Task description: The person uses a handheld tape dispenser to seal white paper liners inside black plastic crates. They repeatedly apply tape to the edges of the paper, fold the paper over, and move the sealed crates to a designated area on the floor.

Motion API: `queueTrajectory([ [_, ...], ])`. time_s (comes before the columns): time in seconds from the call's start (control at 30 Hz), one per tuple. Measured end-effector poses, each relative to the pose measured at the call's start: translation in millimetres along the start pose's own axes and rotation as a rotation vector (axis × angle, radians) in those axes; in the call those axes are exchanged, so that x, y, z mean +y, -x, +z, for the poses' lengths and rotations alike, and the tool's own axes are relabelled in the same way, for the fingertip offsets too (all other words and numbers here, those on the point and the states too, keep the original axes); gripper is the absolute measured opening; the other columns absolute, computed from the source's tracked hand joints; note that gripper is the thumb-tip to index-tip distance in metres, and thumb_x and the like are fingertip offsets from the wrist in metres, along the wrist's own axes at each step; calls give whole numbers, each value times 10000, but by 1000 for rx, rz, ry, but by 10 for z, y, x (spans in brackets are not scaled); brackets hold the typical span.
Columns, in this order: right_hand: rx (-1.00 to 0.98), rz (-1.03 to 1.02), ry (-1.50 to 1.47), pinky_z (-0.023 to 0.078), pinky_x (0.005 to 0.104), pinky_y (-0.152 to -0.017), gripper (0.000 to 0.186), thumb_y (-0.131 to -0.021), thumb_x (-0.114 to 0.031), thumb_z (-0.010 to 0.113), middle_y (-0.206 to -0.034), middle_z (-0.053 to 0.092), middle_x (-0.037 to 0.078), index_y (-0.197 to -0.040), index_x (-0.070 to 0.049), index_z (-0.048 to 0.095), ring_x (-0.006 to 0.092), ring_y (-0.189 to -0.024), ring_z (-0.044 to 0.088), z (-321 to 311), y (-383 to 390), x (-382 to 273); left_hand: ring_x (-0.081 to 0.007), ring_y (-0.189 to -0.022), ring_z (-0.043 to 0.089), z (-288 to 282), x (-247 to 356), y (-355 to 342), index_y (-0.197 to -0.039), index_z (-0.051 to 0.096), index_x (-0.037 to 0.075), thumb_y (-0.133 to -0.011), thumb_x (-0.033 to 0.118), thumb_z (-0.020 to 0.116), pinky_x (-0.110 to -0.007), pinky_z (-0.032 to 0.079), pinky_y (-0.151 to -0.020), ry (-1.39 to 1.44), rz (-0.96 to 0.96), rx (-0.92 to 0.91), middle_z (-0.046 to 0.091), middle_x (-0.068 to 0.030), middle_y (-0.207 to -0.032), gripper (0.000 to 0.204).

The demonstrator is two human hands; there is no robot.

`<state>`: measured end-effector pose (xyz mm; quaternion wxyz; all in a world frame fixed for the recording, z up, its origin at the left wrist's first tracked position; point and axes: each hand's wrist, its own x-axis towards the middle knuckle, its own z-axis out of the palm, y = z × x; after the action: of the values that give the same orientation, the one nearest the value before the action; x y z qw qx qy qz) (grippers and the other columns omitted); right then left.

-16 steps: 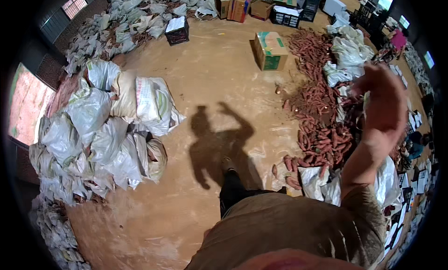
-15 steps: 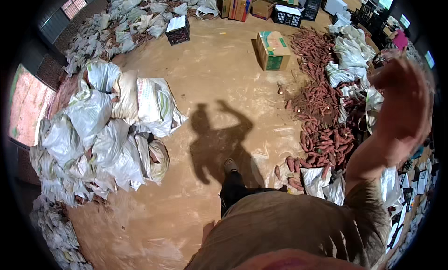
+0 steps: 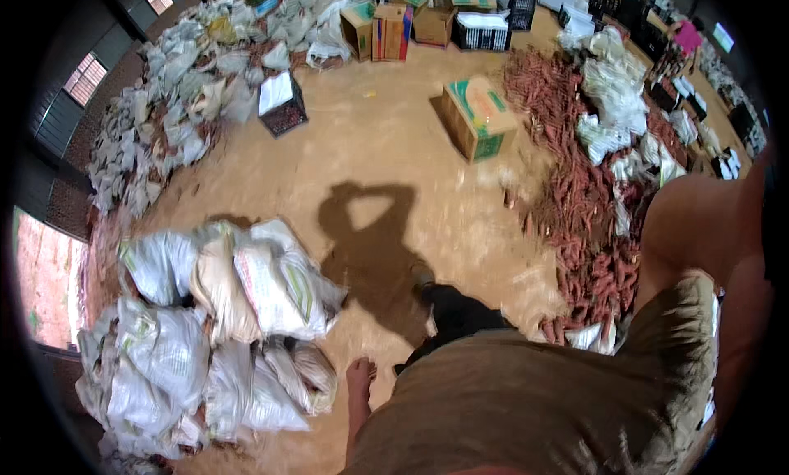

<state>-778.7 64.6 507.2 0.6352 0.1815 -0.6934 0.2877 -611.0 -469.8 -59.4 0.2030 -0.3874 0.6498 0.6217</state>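
Note:
My left hand (image 3: 360, 371) hangs low beside my brown shirt, fingers loosely curled and apart, near white woven sacks (image 3: 164, 360) piled at the left. Nothing shows in it. My right arm is raised and bent at the right rim; its hand is out of sight. Reddish sweet potatoes (image 3: 596, 265) lie in a long heap on the right, among crumpled white sacks (image 3: 608, 97). My shadow and a dark trouser leg show on the tan floor between the piles.
A cardboard box (image 3: 481, 113) stands ahead. A black crate (image 3: 281, 113) is left of it. More boxes (image 3: 390, 35) and crates line the back. A person in pink (image 3: 686, 39) is at the far right. Sacks (image 3: 189, 97) cover the floor along the left wall.
My right hand has risen out of view at the right rim. My left hand has come into clearer view. The surroundings have shifted in the frame, with the left sack pile lower now.

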Motion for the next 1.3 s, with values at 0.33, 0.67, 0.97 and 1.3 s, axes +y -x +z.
queueTrajectory([
  [0.33,164,-12,176,490,352,-861,284,-897,-185,664,-1009,635,97,-1097,15,631,206,-923,598,1416,-222,1715,-252,-782,647,136,1774,-1437,-946,685,-12,-958,353,497,-392,506,-694,-586,84,-138,693,-121,-877,411],
  [0.67,204,-165,156,492,376,-891,309,-895,-186,660,-1040,639,124,-1125,18,627,240,-955,609,3586,-388,2521,-293,-840,643,-246,2685,-2767,-972,691,29,-1009,425,403,-443,487,-755,-1075,402,-284,711,-103,-921,491],
  [0.97,268,-291,151,493,397,-919,332,-893,-187,657,-1068,644,149,-1150,21,623,270,-983,619,5764,-607,2762,-222,-662,656,-186,4380,-4420,-935,705,-44,-886,209,526,-382,514,-589,-173,-128,-102,658,-135,-695,314],
  [1.3,-93,64,-152,494,421,-949,359,-890,-188,653,-1099,648,177,-1178,24,618,303,-1014,630,8368,-83,3147,-157,-552,566,-514,6235,-6433,-886,586,10,-973,189,565,-288,435,-457,59,-14,-59,591,-75,-703,199],
])
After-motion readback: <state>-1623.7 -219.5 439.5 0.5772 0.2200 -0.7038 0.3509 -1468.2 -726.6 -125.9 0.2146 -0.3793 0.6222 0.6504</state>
